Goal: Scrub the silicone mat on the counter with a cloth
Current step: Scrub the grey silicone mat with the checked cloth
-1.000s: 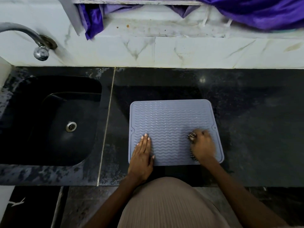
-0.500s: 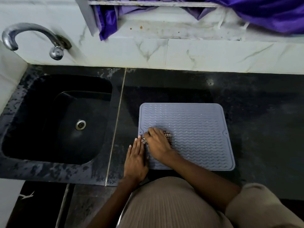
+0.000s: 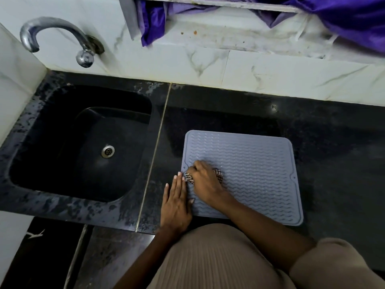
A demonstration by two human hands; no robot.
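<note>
A: What has changed since a second ago?

B: The right hand [image 3: 205,182] has come across from the right side of the silicone mat [image 3: 256,174] to its left edge, bringing the cloth [image 3: 218,174] with it. Over the last half second it is hardly shifting at all.

A: Starting nearest, what is showing?

B: A ribbed beige garment [image 3: 210,259] is filling the bottom of the view, with both forearms reaching out from it over the counter [image 3: 333,153].

A: And the left hand?

B: The left hand [image 3: 177,202] is lying flat, fingers straight and together, pressing on the mat's near left corner and partly on the counter beside it.

A: The right one?

B: Its fingers are curling round the bunched checked cloth, pressing it onto the mat close to the left rim, just beyond the left fingertips.

A: Where is the mat lying?

B: Flat on the black counter, right of the seam, near the front edge.

A: Farther off?

B: The black sink [image 3: 62,163] is sitting to the left, its drain [image 3: 108,151] showing. A chrome tap [image 3: 60,38] is curving from the white marbled wall [image 3: 229,65], and purple fabric [image 3: 343,19] is hanging above.
</note>
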